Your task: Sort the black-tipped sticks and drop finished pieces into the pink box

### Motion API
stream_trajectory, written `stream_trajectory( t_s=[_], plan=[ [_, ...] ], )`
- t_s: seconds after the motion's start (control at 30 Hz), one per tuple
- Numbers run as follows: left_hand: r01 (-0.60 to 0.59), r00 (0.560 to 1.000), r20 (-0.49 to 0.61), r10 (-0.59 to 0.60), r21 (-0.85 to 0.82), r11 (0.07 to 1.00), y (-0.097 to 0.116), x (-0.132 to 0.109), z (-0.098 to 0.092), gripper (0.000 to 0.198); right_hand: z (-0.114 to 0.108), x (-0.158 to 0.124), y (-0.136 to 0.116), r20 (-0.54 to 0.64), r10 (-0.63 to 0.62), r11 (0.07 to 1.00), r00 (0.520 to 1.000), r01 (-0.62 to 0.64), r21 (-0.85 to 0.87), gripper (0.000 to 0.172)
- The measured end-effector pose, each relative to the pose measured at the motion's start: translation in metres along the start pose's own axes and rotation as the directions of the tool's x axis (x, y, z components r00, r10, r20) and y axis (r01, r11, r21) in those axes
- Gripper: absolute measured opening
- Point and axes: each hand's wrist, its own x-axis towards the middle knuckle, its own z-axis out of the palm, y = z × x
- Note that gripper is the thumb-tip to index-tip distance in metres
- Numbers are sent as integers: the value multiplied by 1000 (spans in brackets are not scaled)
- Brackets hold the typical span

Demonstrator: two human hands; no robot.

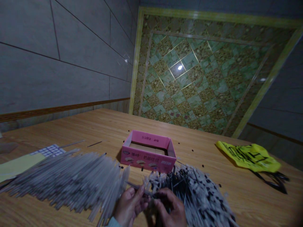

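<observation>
both hands sit low at the near edge of the counter (246, 195), fingers curled inward. the left hand (129, 204) pinches a thin grey rod (137, 186) between the two rod piles. the right hand (170, 209) meets its tip, half closed; what it grips is too blurred to tell.
</observation>
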Motion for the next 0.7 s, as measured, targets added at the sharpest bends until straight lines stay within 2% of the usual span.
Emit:
stream_trajectory(
  t_s=[0.2,0.37,0.43,0.6,0.63,0.7],
  plan=[
    [-50,998,-43,52,63,997,-4,2,1,40,2,-2,5,-7,130,992,992,-130,-4,18],
    [-62,998,11,62,112,992,-3,3,-1,39,2,-3,4,77,154,987,985,-150,-53,44],
    [-72,997,3,72,109,991,-3,4,-3,40,0,-2,4,114,138,988,984,-128,-86,46],
    [-72,997,-29,75,104,992,-5,5,-3,43,-2,-2,6,139,-32,969,990,64,-239,23],
    [-69,997,-30,73,105,992,-5,5,-3,43,-2,-2,7,145,-42,956,989,82,-281,24],
    [-67,997,-33,71,110,992,-5,4,-2,43,-2,-3,7,162,-27,936,986,82,-343,39]
  ],
)
